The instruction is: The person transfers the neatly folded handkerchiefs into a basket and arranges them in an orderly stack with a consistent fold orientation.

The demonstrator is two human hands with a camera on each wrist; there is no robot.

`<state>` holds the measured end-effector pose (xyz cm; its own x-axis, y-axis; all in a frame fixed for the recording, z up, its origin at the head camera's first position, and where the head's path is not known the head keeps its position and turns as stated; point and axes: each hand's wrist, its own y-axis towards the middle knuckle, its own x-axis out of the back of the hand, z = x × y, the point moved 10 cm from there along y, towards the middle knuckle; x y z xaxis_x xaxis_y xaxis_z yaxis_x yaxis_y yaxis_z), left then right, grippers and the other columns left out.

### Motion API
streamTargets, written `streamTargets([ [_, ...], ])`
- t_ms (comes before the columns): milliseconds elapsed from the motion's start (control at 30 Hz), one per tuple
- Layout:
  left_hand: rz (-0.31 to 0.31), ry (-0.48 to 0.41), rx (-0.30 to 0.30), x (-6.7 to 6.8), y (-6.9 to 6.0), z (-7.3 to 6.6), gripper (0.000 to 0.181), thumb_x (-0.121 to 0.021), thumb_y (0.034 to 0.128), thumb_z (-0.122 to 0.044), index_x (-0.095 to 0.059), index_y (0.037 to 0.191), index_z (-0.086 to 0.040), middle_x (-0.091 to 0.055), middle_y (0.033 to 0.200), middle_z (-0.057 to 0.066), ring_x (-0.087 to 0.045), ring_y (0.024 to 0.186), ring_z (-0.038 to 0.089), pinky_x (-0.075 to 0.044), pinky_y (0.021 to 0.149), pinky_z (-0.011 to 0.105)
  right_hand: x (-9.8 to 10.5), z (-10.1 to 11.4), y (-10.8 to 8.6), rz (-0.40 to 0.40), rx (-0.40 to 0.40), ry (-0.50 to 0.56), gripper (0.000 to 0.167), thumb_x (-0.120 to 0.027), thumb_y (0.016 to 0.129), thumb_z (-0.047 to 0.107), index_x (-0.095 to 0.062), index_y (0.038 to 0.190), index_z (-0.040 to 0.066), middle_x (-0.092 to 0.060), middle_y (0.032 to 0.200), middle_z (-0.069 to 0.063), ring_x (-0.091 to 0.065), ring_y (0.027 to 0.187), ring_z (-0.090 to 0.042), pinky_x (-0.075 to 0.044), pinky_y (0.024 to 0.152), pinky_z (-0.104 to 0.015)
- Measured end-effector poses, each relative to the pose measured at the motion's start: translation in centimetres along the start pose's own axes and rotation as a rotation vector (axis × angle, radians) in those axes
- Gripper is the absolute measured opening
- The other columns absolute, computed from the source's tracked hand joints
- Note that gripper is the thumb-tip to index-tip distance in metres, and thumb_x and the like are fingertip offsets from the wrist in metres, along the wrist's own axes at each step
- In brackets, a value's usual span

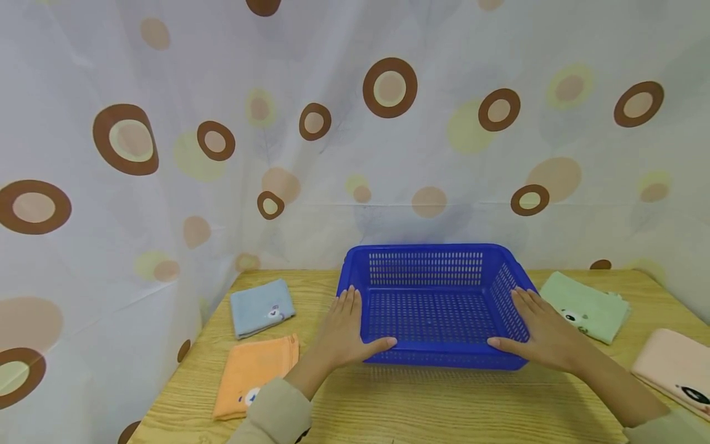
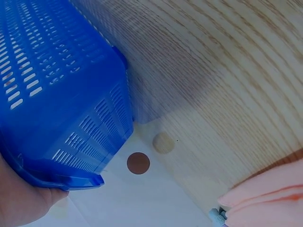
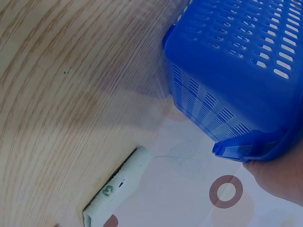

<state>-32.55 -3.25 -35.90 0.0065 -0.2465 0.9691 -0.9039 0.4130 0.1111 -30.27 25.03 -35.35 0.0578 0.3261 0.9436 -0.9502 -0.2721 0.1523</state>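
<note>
A blue plastic basket with slotted walls stands at the middle of the table, nothing inside it. On its left rim rests the left hand, fingers straight and thumb along the front rim. The right hand lies on the right rim in the same way, its thumb on the front edge. Both wrist views show the basket's outer wall close up, with part of the left hand and of the right hand at its rim.
Folded cloths lie around the basket on the wooden table: light blue and orange at the left, green and pink at the right. A white curtain with round patterns hangs behind.
</note>
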Motion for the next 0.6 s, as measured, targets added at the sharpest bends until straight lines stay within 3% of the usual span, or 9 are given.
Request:
streamTargets([
  [600, -0.022, 0.011, -0.007, 0.12, -0.28, -0.10, 0.112, -0.036, 0.0773, -0.080, -0.012, 0.147, 0.004, -0.010, 0.154, 0.021, -0.010, 0.144, 0.032, -0.012, 0.118, 0.043, -0.01, 0.18, -0.21, -0.005, 0.002, -0.001, 0.103, -0.060, 0.080, 0.056, -0.017, 0.142, -0.015, -0.015, 0.146, -0.038, -0.013, 0.134, -0.055, -0.018, 0.102, -0.068],
])
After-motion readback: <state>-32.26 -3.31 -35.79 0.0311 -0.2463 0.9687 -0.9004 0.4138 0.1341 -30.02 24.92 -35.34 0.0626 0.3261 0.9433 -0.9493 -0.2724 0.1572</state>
